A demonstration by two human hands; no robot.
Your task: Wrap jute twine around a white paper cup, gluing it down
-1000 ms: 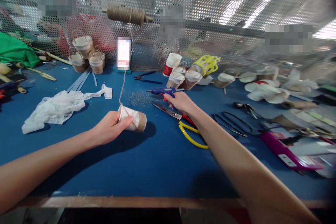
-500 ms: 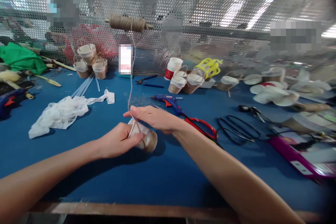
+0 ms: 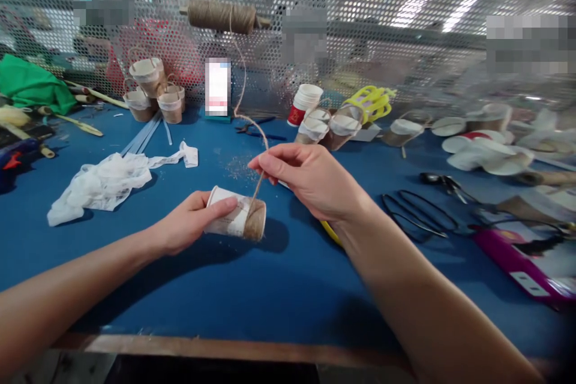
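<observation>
My left hand (image 3: 189, 222) grips a white paper cup (image 3: 229, 217) lying sideways just above the blue table (image 3: 252, 294). Brown twine is wound round the cup's bottom end (image 3: 255, 222). My right hand (image 3: 310, 180) pinches the twine (image 3: 261, 177) a little above the cup. From there the twine runs up in a slack curve to a twine spool (image 3: 221, 15) on a rod at the perforated metal screen.
White gauze (image 3: 103, 183) lies left of the cup. Twine-wrapped cups (image 3: 155, 93) stand at the back left, more paper cups (image 3: 324, 123) behind my right hand. Black scissors (image 3: 418, 210), yellow handles (image 3: 330, 231) and a purple folder (image 3: 517, 261) lie right. People sit behind the screen.
My right hand left the glue gun, came to the cup, took the twine and lifted it up to the right. The cup now lies flatter, with twine at its bottom end.
</observation>
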